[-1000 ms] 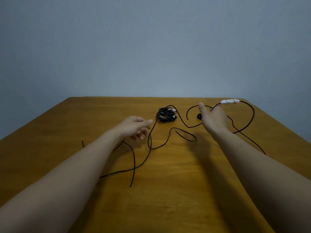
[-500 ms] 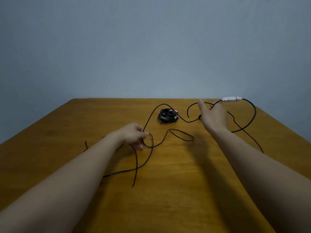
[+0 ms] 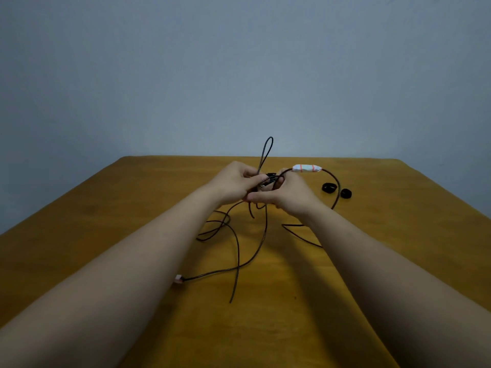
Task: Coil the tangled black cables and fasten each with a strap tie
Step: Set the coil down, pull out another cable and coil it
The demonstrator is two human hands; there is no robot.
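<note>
Both hands meet above the yellow-brown wooden table (image 3: pixel 398 235). The left hand (image 3: pixel 233 184) and the right hand (image 3: pixel 289 195) each curl their fingers round the thin tangled black cable (image 3: pixel 266 227). One loop stands up between them, and loose strands trail on the tabletop. Two small black rolled straps (image 3: pixel 329 187) lie nearby.

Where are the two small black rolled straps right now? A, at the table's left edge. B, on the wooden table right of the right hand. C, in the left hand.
B: the two small black rolled straps lie untouched on the brown wooden table, right of the right hand, while both it and the left hand grip the thin black cable.
</note>
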